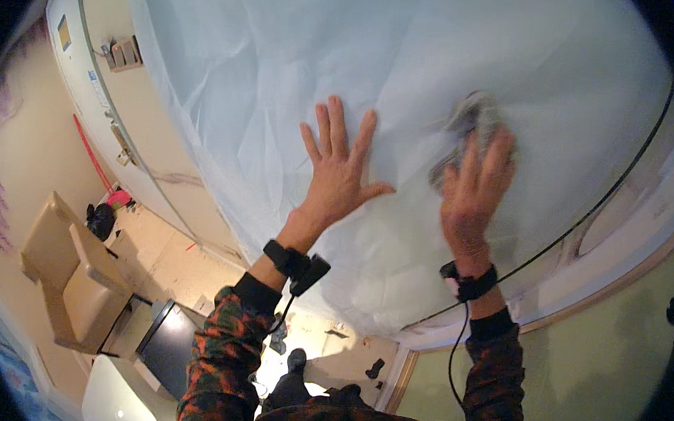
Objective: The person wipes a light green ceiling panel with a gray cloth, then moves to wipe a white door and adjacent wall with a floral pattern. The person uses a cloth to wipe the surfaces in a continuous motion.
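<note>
A large pale, translucent sheet (302, 47), wrinkled in places, covers the wall before me. My left hand (341, 157) lies palm down on it with the fingers spread and nothing in them. To the right, my right hand (479, 180) presses a grey cloth (478, 112) against the sheet; hand and cloth are blurred. Black straps with cables sit on both wrists. Part of the cloth is hidden under the right fingers.
A black cable (586, 215) curves along the sheet's right side. At left are a door (110, 109), wall switches (125, 54), a beige armchair (79, 285) and a dark-topped table (169, 346). Scraps and a dark object (375, 368) lie on the floor.
</note>
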Demonstrator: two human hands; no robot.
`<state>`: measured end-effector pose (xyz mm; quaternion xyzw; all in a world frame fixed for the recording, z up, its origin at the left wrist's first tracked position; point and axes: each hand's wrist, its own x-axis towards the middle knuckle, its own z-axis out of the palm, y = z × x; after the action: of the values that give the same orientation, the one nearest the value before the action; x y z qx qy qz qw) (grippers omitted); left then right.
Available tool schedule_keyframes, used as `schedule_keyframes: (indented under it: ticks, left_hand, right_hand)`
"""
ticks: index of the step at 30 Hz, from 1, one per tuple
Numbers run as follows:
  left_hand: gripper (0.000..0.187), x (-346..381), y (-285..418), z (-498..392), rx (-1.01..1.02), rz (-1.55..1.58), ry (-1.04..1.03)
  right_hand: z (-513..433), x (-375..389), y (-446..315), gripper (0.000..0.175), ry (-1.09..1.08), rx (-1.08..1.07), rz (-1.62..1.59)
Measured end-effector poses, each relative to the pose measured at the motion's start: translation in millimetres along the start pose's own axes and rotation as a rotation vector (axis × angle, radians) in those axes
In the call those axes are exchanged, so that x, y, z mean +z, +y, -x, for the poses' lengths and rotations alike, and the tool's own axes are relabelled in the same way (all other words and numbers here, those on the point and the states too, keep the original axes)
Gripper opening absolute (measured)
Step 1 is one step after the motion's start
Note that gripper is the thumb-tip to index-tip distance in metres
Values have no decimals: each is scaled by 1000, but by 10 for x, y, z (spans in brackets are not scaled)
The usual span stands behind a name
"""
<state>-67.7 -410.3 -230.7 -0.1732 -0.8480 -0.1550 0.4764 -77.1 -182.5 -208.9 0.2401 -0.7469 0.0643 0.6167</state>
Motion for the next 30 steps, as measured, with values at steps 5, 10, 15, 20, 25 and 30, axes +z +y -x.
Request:
schedule_keyframes:
  ticks: [5,10,15,20,25,30]
  left_hand:
    - [117,-105,-173,58,77,-59,-76]
    - [110,-350,-593,-210,25,-71,42]
    - [115,-307,-731,-311,67,-60,89]
    - [110,-237,-893,-205,96,2,56]
    - [112,-253,-1151,-27,135,-130,-79]
    - [114,-204,-1298,158,140,-76,-46]
  right_hand:
    - [44,250,-540,62,-145,-72,-130]
    - [-216,237,-444,60,-47,-10,50]
    - [-780,177,-429,62,137,169,116]
    - [-1052,627,-1022,60,53,15,-4]
    - [-595,819,-1282,56,-61,-168,-85]
    - [-73,638,-931,41,-30,7,102]
